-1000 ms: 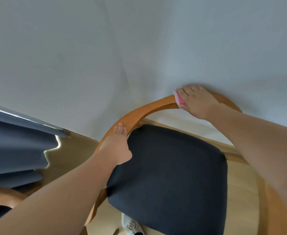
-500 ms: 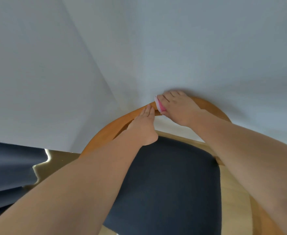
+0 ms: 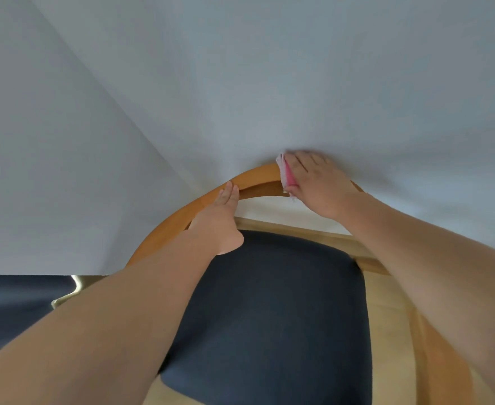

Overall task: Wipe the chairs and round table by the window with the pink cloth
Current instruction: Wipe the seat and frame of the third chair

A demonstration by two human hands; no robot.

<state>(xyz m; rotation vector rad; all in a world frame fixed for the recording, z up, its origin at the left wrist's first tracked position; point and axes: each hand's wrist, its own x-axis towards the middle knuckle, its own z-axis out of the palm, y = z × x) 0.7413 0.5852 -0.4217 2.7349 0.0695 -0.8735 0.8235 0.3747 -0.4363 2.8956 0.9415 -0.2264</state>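
A wooden chair with a curved back rail (image 3: 258, 176) and a dark blue seat cushion (image 3: 275, 311) stands against the white wall. My right hand (image 3: 316, 185) lies over the top of the rail and presses the pink cloth (image 3: 286, 175) onto it; only the cloth's left edge shows beside my fingers. My left hand (image 3: 220, 220) rests on the rail's left part with straight fingers, a short way from the cloth. The round table is out of view.
White walls (image 3: 240, 83) meet in a corner right behind the chair. A dark blue curtain (image 3: 18, 299) hangs at the lower left. The chair's right armrest (image 3: 439, 361) runs along the lower right, with light wooden floor beside the seat.
My left hand slid up the rail toward the cloth, then drew back a little. My right hand with the cloth stays on the rail's top. The view shifted left and closer.
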